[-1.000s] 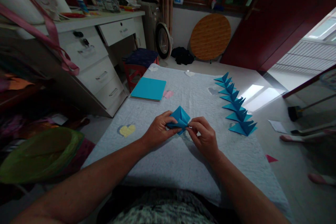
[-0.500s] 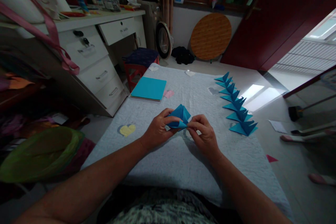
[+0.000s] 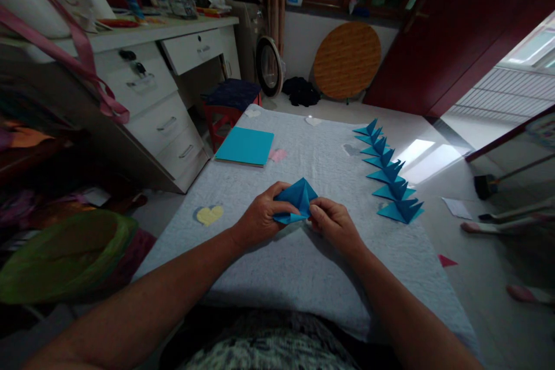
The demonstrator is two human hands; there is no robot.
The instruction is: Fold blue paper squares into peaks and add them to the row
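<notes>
Between my two hands, just above the cloth-covered table, is a partly folded sheet of blue origami paper (image 3: pixel 295 195) with a peak pointing away from me. My left hand (image 3: pixel 265 211) grips its left side, the thumb pressed into the near fold. At the right corner, my right hand (image 3: pixel 332 218) pinches the paper between thumb and fingers. Several folded blue paper cranes (image 3: pixel 401 210) stand in a row along the table's right side. A stack of blue paper squares (image 3: pixel 246 147) lies at the back left.
The table (image 3: pixel 243 277) has a pale cloth with heart patches. A white desk (image 3: pixel 156 110) stands at the left, above a green-lined bin (image 3: pixel 69 254). Behind are a red stool (image 3: pixel 217 118), an open washing machine door (image 3: pixel 269 66) and a round wooden tabletop (image 3: pixel 347 60).
The near fold of the paper has opened wider, and its peak sits slightly nearer me. My right hand has shifted from the near edge to the right corner.
</notes>
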